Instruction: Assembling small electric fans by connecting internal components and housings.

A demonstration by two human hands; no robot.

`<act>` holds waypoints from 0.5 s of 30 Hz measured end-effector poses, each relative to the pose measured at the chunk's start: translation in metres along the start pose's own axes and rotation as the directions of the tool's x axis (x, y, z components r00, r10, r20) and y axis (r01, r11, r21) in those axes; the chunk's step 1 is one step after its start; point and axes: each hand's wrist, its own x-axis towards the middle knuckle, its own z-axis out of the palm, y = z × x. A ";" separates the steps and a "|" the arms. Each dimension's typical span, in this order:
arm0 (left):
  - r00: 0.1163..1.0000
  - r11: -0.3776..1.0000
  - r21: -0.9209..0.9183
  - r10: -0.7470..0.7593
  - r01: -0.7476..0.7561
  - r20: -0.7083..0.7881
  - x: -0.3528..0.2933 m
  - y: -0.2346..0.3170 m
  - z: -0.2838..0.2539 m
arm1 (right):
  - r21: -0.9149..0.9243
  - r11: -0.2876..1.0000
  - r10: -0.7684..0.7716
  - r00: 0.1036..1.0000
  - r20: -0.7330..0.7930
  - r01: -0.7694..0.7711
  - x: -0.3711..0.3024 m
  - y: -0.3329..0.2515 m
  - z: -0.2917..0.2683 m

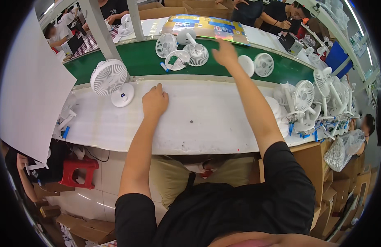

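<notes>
The left grip (155,102) rests on the white surface (211,111), fingers partly curled; 1 white fan (109,77) stands near its left. Farther, the blurred right grip (226,53) hovers over a green strip (289,68) bearing 3 fan cages (166,45). I cannot tell whether either closes. Beyond lies 1 colourful sheet (205,26), its print too small to read.

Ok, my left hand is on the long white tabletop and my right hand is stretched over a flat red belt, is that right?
Only the colour is wrong: the head view shows your bare right hand stretched over a flat green belt. Your bare left hand is on the long white tabletop.
</notes>
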 end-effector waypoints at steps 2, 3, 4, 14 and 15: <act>1.000 1.000 0.011 -0.006 0.006 0.021 0.002 0.002 -0.002 | -0.015 0.999 0.037 0.999 0.039 -0.037 0.030 -0.027 0.031; 1.000 1.000 0.013 -0.007 0.006 0.020 0.003 0.002 -0.003 | -0.037 0.997 0.077 0.994 0.077 -0.075 0.043 -0.039 0.046; 1.000 1.000 0.019 -0.008 0.007 0.017 0.003 0.002 -0.003 | -0.057 0.992 0.116 0.986 0.115 -0.110 0.056 -0.051 0.060; 0.999 0.999 0.013 -0.035 0.034 0.041 0.007 -0.003 -0.002 | -0.110 0.963 0.267 0.908 0.322 -0.244 0.114 -0.059 0.065; 1.000 1.000 -0.013 -0.008 0.008 0.010 0.007 -0.003 0.000 | -0.121 0.964 0.263 0.919 0.292 -0.237 0.114 -0.051 0.053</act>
